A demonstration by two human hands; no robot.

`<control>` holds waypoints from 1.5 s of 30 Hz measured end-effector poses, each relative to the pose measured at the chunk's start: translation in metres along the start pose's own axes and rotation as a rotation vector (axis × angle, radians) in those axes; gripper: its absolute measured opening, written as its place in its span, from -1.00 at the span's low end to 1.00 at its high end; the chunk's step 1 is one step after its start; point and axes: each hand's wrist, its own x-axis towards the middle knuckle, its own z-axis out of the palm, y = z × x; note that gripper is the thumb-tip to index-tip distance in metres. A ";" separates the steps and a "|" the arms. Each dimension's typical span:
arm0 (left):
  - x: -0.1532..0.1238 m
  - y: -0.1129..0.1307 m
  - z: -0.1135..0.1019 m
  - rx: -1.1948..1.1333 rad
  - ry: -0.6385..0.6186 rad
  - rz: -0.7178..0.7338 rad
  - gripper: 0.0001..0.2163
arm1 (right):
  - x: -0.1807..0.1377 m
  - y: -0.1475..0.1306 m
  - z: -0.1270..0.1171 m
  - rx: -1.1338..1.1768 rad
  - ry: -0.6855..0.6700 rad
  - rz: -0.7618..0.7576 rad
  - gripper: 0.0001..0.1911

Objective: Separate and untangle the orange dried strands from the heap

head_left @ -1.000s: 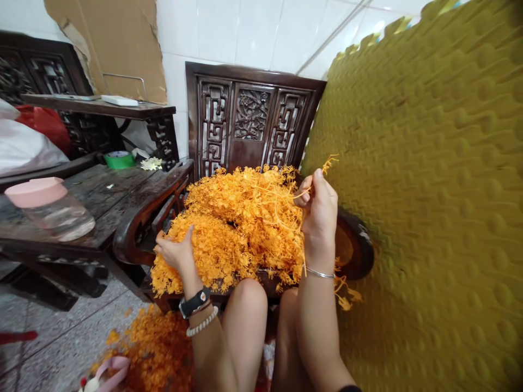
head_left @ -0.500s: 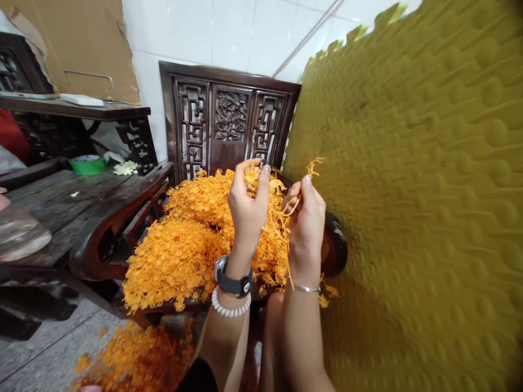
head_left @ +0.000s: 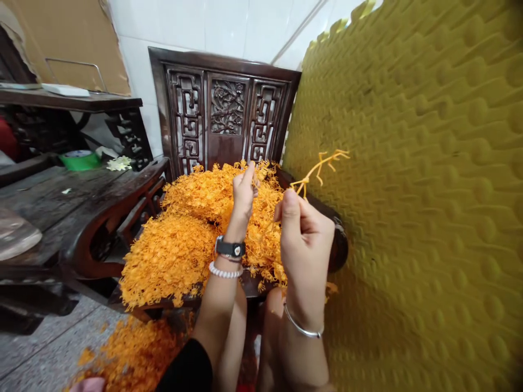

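Observation:
My right hand (head_left: 306,234) is closed, thumb pressed on the curled fingers. From its grip rises a thin, branched orange stem (head_left: 321,166) with short side twigs, slanting up to the right. My left hand (head_left: 245,190) is farther off, at the back of a big heap of small orange pieces (head_left: 171,261) that look like plastic flowers with thin prongs. Its fingers are curled under the raised thumb, and orange bits show at the fingertips. Whether those bits are in the grip or behind it, I cannot tell.
The heap lies on a dark carved wooden chair (head_left: 229,149). A yellow textured foam mat (head_left: 408,190) stands upright on the right. To the left, a dark wooden surface (head_left: 36,190) holds green tape (head_left: 79,160). More orange pieces (head_left: 134,348) lie below, near the floor.
My left hand has gone from spread thumb and fingers to curled. My right hand has come nearer and turned, and more of the branched stem now sticks out above it.

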 end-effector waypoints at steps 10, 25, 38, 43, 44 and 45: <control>0.059 0.010 -0.012 -0.058 0.076 -0.061 -0.56 | -0.069 0.003 -0.027 0.174 0.438 0.233 -0.63; -0.049 0.053 -0.017 0.078 -0.510 -0.063 -0.92 | 0.008 0.018 -0.062 0.157 0.078 0.148 -0.57; -0.186 0.092 -0.090 1.305 -1.066 0.196 -0.73 | -0.059 0.026 -0.052 0.214 -0.561 0.488 -0.52; -0.215 0.089 -0.120 1.194 -1.061 0.126 -0.68 | -0.072 0.021 -0.047 0.279 -0.500 0.519 -0.53; -0.220 0.087 -0.126 1.133 -0.950 0.050 -0.68 | -0.073 0.021 -0.044 0.278 -0.493 0.512 -0.53; -0.226 0.084 -0.130 1.065 -0.839 -0.031 -0.67 | -0.074 0.021 -0.039 0.287 -0.485 0.507 -0.53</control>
